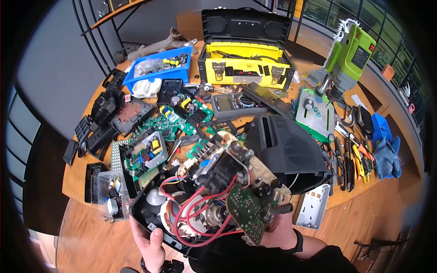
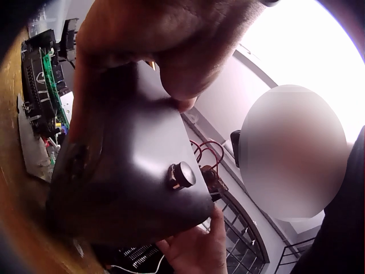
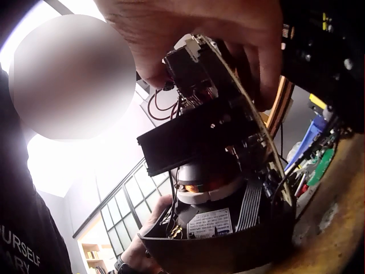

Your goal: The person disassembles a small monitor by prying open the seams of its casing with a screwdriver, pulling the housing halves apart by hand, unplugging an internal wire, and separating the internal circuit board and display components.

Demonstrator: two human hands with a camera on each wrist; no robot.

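A small opened CRT set, its picture tube seated in a black front casing, is held tilted at the front of the table. My left hand grips the casing's near left side, thumb on its rim. On the far side of the set, my right hand holds the main circuit board, fingers curled over its edge in the right wrist view. A green neck board and looping red wires hang over the tube. In the left wrist view a round knob sticks out of the casing.
A vented dark back cover stands behind the set. Loose circuit boards crowd the left. Farther back are a blue bin, a yellow-black toolbox and a multimeter. A green drill press and hand tools occupy the right.
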